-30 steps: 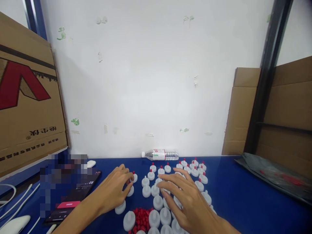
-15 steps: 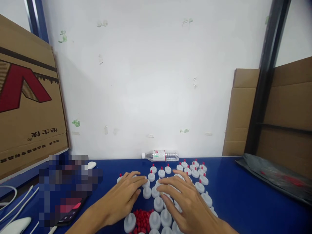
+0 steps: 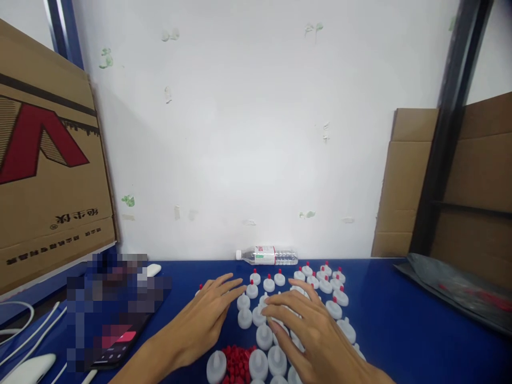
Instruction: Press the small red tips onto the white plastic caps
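Observation:
My left hand (image 3: 202,320) is over the table with its fingers stretched toward the white nozzle caps (image 3: 245,318); nothing shows in it. Over the middle of the caps is my right hand (image 3: 310,328), fingers spread and slightly bent, covering several caps. Whether its fingertips touch any cap, I cannot tell. The nearer white caps, such as one white cap (image 3: 258,365), have bare spouts. Farther back, several carry small red tips, like this red-tipped cap (image 3: 279,278). A heap of small red tips (image 3: 239,362) lies between the nearest white caps.
A clear plastic bottle (image 3: 266,255) lies on its side against the wall. At the left are a phone (image 3: 114,352), white cables (image 3: 36,328) and a large cardboard box (image 3: 52,213). A dark plastic bag (image 3: 460,288) lies at the right, beside a cardboard sheet (image 3: 404,186).
The view has shifted slightly, so the scene sits a little farther right. My left fingers have drawn slightly back from the caps and spread. My right hand stays over the same caps.

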Available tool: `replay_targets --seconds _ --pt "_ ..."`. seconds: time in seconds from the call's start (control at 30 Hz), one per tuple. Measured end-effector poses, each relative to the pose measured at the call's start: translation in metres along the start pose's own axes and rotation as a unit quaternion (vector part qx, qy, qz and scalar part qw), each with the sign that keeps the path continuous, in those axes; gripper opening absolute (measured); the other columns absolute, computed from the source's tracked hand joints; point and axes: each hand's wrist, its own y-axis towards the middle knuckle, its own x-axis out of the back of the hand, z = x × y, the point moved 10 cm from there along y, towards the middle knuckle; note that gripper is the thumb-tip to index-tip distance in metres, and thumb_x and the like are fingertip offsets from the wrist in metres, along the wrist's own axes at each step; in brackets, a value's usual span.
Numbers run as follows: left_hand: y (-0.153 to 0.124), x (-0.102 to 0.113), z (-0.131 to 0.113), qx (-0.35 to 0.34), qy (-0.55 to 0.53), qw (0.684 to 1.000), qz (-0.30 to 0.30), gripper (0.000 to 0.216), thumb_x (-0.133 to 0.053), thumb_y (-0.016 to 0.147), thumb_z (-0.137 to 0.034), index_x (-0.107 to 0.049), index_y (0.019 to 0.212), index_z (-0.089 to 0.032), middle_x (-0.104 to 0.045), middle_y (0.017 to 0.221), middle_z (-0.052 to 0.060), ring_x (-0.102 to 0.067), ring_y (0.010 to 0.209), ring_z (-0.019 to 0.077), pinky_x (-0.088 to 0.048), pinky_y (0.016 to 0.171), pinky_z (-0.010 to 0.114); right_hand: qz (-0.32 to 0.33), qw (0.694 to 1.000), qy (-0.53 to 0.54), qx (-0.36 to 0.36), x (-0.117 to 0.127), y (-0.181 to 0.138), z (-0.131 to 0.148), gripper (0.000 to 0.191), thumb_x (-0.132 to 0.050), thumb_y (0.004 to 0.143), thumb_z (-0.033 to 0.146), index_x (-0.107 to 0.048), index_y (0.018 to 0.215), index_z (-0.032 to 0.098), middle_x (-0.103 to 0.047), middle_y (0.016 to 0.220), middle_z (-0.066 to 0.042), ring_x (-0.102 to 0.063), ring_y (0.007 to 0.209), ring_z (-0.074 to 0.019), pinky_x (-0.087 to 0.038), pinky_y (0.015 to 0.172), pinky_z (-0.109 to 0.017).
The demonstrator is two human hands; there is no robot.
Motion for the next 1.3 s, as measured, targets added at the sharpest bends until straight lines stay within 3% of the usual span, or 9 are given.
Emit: replay_targets --seconds 0.27,0.43,0.57,0.67,0.77,0.87,0.93,1.07,1.3 --pt "0.002 -0.003 -0.009 -0.015 0.023 1.000 0.013 0.066 -0.034 0.088 0.006 -0.051 0.145 -0.023 -0.058 0.148 0.008 -0.045 0.144 0.0282 -0.044 0.114 0.055 0.022 1.000 0.016 -0.013 -0.004 -0.001 -0.002 0.028 -0.055 0.096 0.007 -0.064 0.117 0.024 -0.074 0.102 -0.003 -0.071 0.090 -0.0184 -0.041 0.110 -0.053" --pt "0.012 0.023 -0.009 -0.013 0.020 0.998 -0.050 0.035 -0.042 0.104 -0.013 -0.064 0.129 -0.023 -0.071 0.130 0.007 -0.054 0.132 0.0321 -0.045 0.106 0.056 0.016 0.999 0.014 -0.025 -0.004 0.000 -0.005 0.025 -0.054 0.096 0.008 -0.065 0.112 0.023 -0.074 0.102 -0.003 -0.071 0.091 -0.0186 -0.035 0.115 -0.055" --pt "0.011 0.049 -0.021 -0.023 -0.075 0.986 -0.148 0.011 -0.061 0.101 -0.026 -0.073 0.102 -0.025 -0.077 0.101 0.002 -0.066 0.107 0.0265 -0.047 0.095 0.044 0.039 0.998 0.011 -0.053 -0.011 -0.005 -0.010 0.027 -0.054 0.098 0.012 -0.063 0.120 0.025 -0.074 0.106 -0.003 -0.071 0.095 -0.0196 -0.031 0.119 -0.057" --pt "0.010 0.051 -0.037 -0.013 -0.207 0.963 -0.173 0.013 -0.065 0.099 -0.027 -0.072 0.089 -0.024 -0.076 0.089 0.000 -0.068 0.090 0.0202 -0.049 0.088 0.036 0.055 0.995 0.013 -0.078 -0.017 -0.011 -0.015 0.042 -0.063 0.098 0.028 -0.052 0.138 0.024 -0.072 0.119 -0.007 -0.070 0.108 -0.0241 -0.035 0.118 -0.056" --pt "0.008 0.048 -0.054 -0.022 -0.285 0.940 -0.185 0.016 -0.066 0.099 -0.030 -0.070 0.085 -0.023 -0.076 0.085 0.000 -0.068 0.085 0.0184 -0.051 0.085 0.033 0.058 0.995 0.028 -0.070 -0.019 -0.013 -0.013 0.049 -0.069 0.095 0.039 -0.050 0.138 0.024 -0.073 0.121 -0.006 -0.072 0.106 -0.0236 -0.038 0.117 -0.052" --pt "0.009 0.047 -0.058 -0.027 -0.236 0.957 -0.163 0.014 -0.063 0.100 -0.030 -0.071 0.091 -0.024 -0.077 0.092 0.000 -0.069 0.090 0.0189 -0.048 0.094 0.035 0.061 0.996 0.032 -0.048 -0.019 -0.009 -0.011 0.026 -0.062 0.101 0.026 -0.057 0.126 0.026 -0.075 0.113 -0.002 -0.074 0.095 -0.0184 -0.038 0.116 -0.049" --pt "0.010 0.046 -0.044 0.009 -0.175 0.976 -0.127 0.012 -0.061 0.101 -0.031 -0.071 0.098 -0.025 -0.077 0.098 0.000 -0.068 0.093 0.0198 -0.044 0.099 0.038 0.050 0.997 0.019 -0.053 -0.015 -0.006 -0.016 0.022 -0.060 0.101 0.021 -0.059 0.122 0.025 -0.075 0.110 -0.001 -0.073 0.097 -0.0184 -0.037 0.116 -0.050" --pt "0.006 0.028 -0.015 0.056 -0.148 0.987 0.028 0.022 -0.053 0.100 -0.028 -0.074 0.093 -0.027 -0.076 0.088 -0.001 -0.068 0.085 0.0195 -0.048 0.083 0.031 0.028 0.997 0.002 -0.072 -0.009 -0.005 -0.026 0.018 -0.062 0.099 0.022 -0.062 0.118 0.024 -0.075 0.105 -0.002 -0.073 0.095 -0.0191 -0.039 0.114 -0.051" --pt "0.000 0.007 -0.004 0.063 -0.154 0.979 0.120 0.019 -0.066 0.092 -0.034 -0.083 0.085 -0.028 -0.078 0.082 0.001 -0.068 0.078 0.0204 -0.043 0.064 0.025 0.048 0.997 -0.006 -0.059 -0.013 -0.005 -0.019 0.015 -0.062 0.099 0.023 -0.064 0.114 0.024 -0.075 0.102 -0.002 -0.073 0.090 -0.0179 -0.040 0.113 -0.049"
